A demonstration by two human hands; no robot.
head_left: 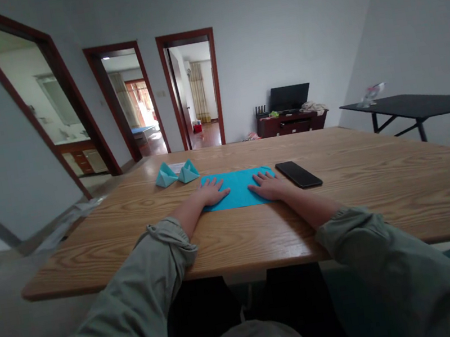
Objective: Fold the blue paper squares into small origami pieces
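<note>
A flat sheet of bright blue paper (237, 189) lies on the wooden table (245, 239) in front of me. On its left end rests my left hand (212, 191), palm down with the fingers spread. My right hand (268, 185) lies the same way on the right end, fingers apart. Between the hands the middle of the paper shows. Just beyond my left hand stand two folded light-blue paper shapes, a left one (165, 175) and a right one (188, 172), side by side with pointed tips.
A black phone (298, 174) lies right of the paper. Behind the folded shapes is a small whitish item (176, 167). A black table (415, 104) stands at the far right, and a television (289, 98) sits on a dark red cabinet (292, 123) by the back wall.
</note>
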